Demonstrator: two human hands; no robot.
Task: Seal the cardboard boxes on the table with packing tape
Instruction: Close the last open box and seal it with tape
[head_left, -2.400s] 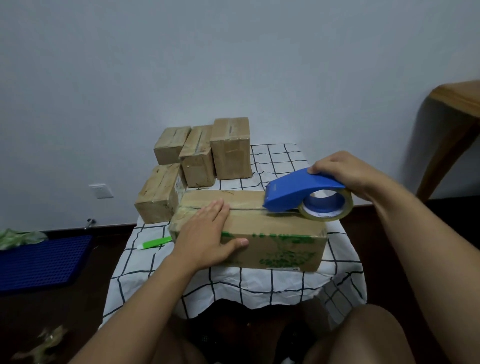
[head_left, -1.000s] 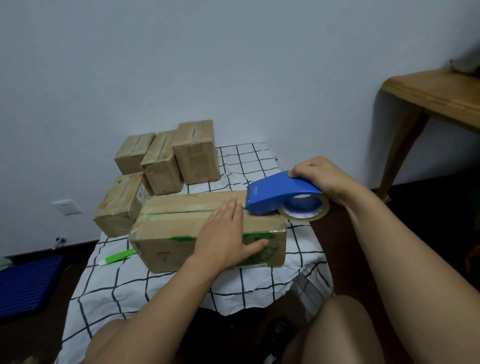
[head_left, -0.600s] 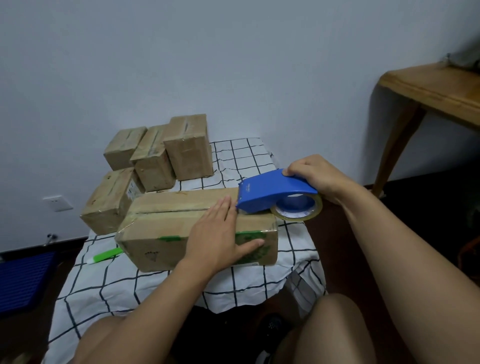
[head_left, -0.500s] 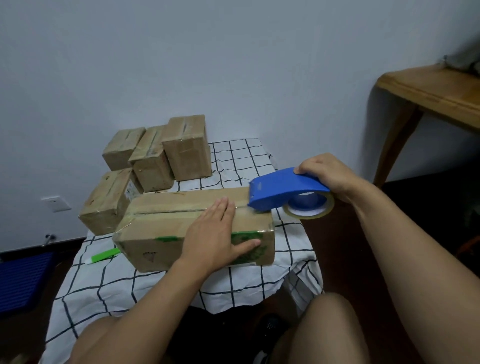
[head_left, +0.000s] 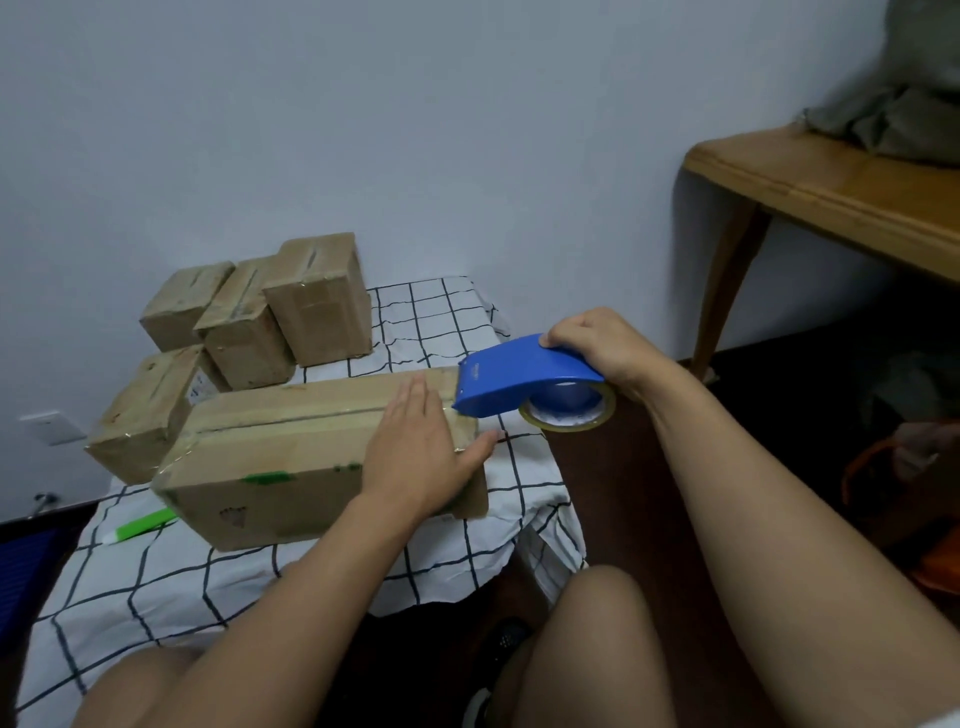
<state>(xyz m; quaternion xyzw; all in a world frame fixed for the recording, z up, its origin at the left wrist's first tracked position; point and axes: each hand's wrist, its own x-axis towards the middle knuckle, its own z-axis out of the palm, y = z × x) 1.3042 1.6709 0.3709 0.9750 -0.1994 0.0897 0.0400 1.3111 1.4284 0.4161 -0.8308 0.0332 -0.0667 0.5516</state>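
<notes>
Large box closed, contents unseen. Left hand flat, spread on its top; right hand grips tape dispenser beside it.

1. A single wide-angle view looks from the person's head, forward and down.
2. It sits close: both forearms enter from the bottom edge, and the checked table fills the lower left of the frame.
3. The wall spans the upper frame; a wooden bench crosses the upper right.
</notes>
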